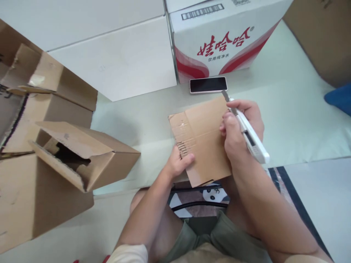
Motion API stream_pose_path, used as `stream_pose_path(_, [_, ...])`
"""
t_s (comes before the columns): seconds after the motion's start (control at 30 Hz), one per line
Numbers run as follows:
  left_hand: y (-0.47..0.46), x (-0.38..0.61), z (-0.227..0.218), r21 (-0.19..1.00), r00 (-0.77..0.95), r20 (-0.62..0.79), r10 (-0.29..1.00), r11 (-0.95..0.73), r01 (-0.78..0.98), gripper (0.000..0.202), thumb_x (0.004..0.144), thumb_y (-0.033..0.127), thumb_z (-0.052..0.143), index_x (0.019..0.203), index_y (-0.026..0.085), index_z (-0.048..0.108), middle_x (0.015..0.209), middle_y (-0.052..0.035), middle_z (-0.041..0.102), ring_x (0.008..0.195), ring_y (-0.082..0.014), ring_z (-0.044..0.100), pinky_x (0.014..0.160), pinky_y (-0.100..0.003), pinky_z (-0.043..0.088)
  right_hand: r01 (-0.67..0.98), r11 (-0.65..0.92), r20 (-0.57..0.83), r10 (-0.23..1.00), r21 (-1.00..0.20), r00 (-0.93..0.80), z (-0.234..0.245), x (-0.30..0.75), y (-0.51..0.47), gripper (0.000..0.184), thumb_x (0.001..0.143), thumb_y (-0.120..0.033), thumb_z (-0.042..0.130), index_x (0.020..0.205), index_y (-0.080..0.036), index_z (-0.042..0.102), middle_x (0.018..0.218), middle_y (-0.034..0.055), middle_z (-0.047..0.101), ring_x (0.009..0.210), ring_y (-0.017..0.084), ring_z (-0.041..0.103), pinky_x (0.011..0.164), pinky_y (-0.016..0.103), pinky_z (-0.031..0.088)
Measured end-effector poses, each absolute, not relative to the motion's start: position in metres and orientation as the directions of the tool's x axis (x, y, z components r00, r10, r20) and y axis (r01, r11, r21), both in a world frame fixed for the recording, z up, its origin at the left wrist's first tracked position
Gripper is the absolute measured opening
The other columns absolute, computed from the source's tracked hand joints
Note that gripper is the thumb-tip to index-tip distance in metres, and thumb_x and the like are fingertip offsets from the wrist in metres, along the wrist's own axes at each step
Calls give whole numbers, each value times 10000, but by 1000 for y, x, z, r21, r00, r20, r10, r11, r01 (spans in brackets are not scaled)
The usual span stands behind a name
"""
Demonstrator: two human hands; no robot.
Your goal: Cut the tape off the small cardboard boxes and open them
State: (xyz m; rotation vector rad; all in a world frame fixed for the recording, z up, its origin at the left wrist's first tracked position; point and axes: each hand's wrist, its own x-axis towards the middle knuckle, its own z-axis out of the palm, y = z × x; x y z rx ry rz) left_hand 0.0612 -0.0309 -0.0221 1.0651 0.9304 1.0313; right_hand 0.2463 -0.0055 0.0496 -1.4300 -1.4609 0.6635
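Note:
A flat piece of brown cardboard is held up in front of me, its left edge torn with the fluting showing. My left hand grips its lower left edge, thumb on the front. My right hand is closed round a white utility knife, whose metal blade tip sits at the cardboard's upper right corner. A phone with a dark screen lies flat just beyond the cardboard.
A white carton with red print stands behind the phone, beside a white block. Open brown boxes are piled at the left. A blue object sits at the right edge. My knees are below.

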Motion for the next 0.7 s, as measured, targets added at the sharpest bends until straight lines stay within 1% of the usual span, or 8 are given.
stream_pose_path(0.1, [-41, 64, -20, 925, 257, -207, 944, 274, -262, 648, 722, 652, 837, 1185, 204, 772, 1140, -150, 807, 1218, -394, 718, 1117, -534, 542, 375, 85, 199, 940, -923, 276, 51, 239, -4, 343, 1003, -480, 470, 1248, -282, 608, 935, 44, 673, 767, 212, 652, 750, 398, 572])
stream_pose_path(0.17, [-44, 66, -19, 902, 237, -254, 938, 318, -290, 658, 717, 611, 851, 1217, 193, 765, 1152, -155, 804, 1216, -395, 720, 1123, -542, 539, 342, 57, 143, 963, -938, 231, 55, 237, -3, 308, 979, -466, 499, 1163, -272, 652, 835, 18, 651, 704, 195, 623, 718, 384, 556])
stream_pose_path(0.27, [-44, 68, -18, 893, 219, -269, 938, 328, -308, 659, 698, 577, 870, 1213, 179, 767, 1164, -159, 803, 1221, -396, 720, 1142, -540, 527, 342, 26, 95, 978, -939, 186, 59, 236, -1, 260, 953, -445, 522, 1077, -265, 664, 749, -8, 613, 666, 185, 594, 690, 371, 530])
stream_pose_path(0.37, [-41, 69, -17, 888, 208, -281, 937, 336, -313, 633, 684, 554, 878, 1183, 179, 773, 1146, -153, 808, 1211, -402, 724, 1135, -538, 533, 338, 12, 68, 986, -941, 154, 58, 238, 2, 265, 940, -438, 549, 1139, -280, 625, 820, -6, 659, 708, 183, 605, 714, 363, 537])
stream_pose_path(0.43, [-39, 68, -15, 886, 210, -283, 936, 339, -317, 609, 676, 544, 876, 1155, 180, 778, 1127, -146, 811, 1190, -400, 733, 1113, -535, 546, 280, 5, 34, 995, -960, 99, 57, 241, 4, 304, 940, -456, 563, 1190, -286, 586, 893, 0, 687, 745, 177, 623, 727, 351, 548])
stream_pose_path(0.5, [-35, 66, -15, 885, 215, -278, 936, 337, -322, 583, 654, 531, 886, 1108, 179, 785, 1089, -137, 817, 1133, -388, 753, 1070, -518, 570, 184, -31, -30, 1000, -982, 5, 57, 247, 5, 323, 942, -474, 565, 1203, -283, 563, 920, 4, 698, 751, 169, 645, 686, 325, 544])
stream_pose_path(0.57, [-32, 63, -16, 883, 202, -281, 938, 335, -329, 555, 622, 505, 900, 1058, 181, 787, 1033, -123, 823, 1041, -365, 774, 992, -485, 602, 146, -70, -78, 995, -987, -54, 60, 256, 6, 312, 944, -475, 571, 1186, -278, 566, 943, 9, 714, 760, 166, 668, 648, 303, 533])
stream_pose_path(0.7, [-31, 59, -19, 864, 151, -318, 936, 352, -361, 518, 602, 425, 896, 1047, 186, 779, 1001, -106, 826, 921, -321, 782, 861, -425, 627, 301, 4, -15, 998, -954, -62, 64, 274, 8, 286, 940, -461, 611, 1145, -262, 603, 1054, 36, 759, 886, 193, 712, 716, 328, 553])
